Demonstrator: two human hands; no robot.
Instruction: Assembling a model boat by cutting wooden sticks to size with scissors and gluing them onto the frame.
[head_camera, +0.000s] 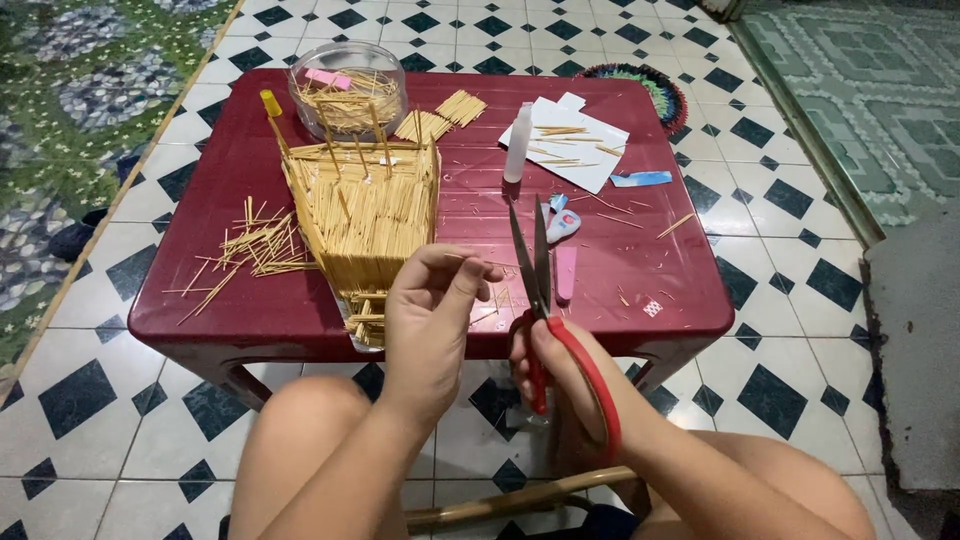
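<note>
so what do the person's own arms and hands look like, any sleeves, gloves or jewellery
Both forearms are bare as far as the view shows: no sleeves reach into the picture. The left hand and the right hand wear no gloves. No ring, watch or bracelet shows on the fingers or wrists that can be seen, though part of the right hand is hidden.

— Left hand (432, 305) is up, wrist bent, fingertips pinched together, forearm rising from the bare knee.

— And the right hand (560, 365)?

— Lower, fingers curled closed through handles, thumb uppermost, forearm angling in from bottom right. Hands close, not touching.
</note>
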